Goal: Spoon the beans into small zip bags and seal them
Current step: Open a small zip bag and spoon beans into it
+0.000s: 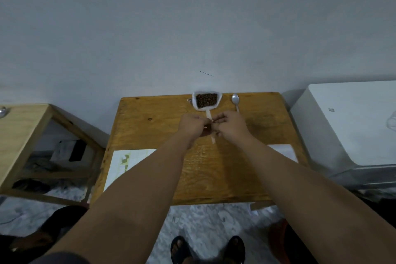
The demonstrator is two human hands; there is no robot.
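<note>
A white bag of dark brown beans (206, 100) stands open at the far edge of the wooden table (154, 130). A metal spoon (235, 100) lies to its right, bowl toward the wall. My left hand (192, 125) and my right hand (229, 124) meet over the table's middle, both pinching a small clear zip bag (212, 135) between their fingertips. The bag is mostly hidden by my fingers; I cannot tell whether it holds beans.
White paper (126, 165) lies at the table's near left and another sheet (282, 150) at the right. A lighter wooden stand (25, 126) is to the left, a white appliance (347, 122) to the right. My sandalled feet (207, 251) show below.
</note>
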